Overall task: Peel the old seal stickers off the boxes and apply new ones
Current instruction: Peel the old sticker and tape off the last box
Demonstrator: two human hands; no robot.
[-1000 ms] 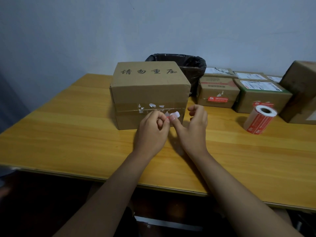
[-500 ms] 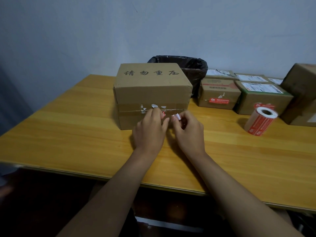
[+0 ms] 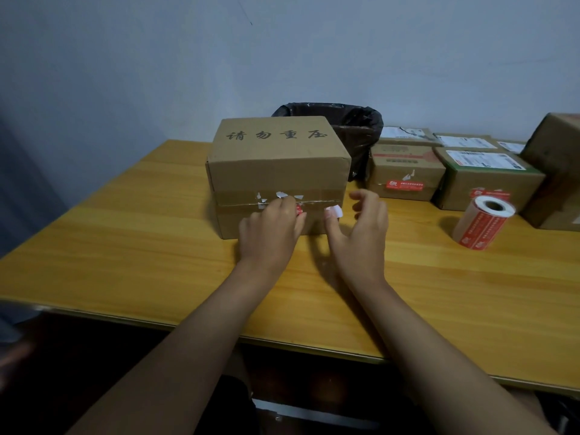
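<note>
Left hand (image 3: 271, 232) is up against the near face of the big cardboard box (image 3: 277, 171), fingers curled, pinching a small red-and-white sticker scrap (image 3: 298, 210) at the taped seam. Forearm comes in from the near edge, wrist just above the table (image 3: 125, 246). Right hand (image 3: 361, 233) sits just right of the box's near right corner, palm turned left, fingers loosely curled and apart from the thumb; a white sticker piece (image 3: 335, 211) is stuck on the thumb tip, not pinched. The hands are apart, with a gap between them.

White torn sticker remnants (image 3: 279, 196) lie along the box seam, just above the left knuckles. The box stands mid-table, black characters printed on its top.

A black-bagged bin (image 3: 354, 133) stands behind the box, to the far right, partly hidden by it. Right of that is a row of smaller boxes: one with a red seal sticker (image 3: 405, 185) on its near face, one with green edging (image 3: 489, 180), a taller one (image 3: 558, 164) cut off at the right edge. A roll of red stickers (image 3: 481, 221) lies on its side near the green-edged box, well apart from the right hand. The big box blocks the left hand's fingertips from view.
</note>
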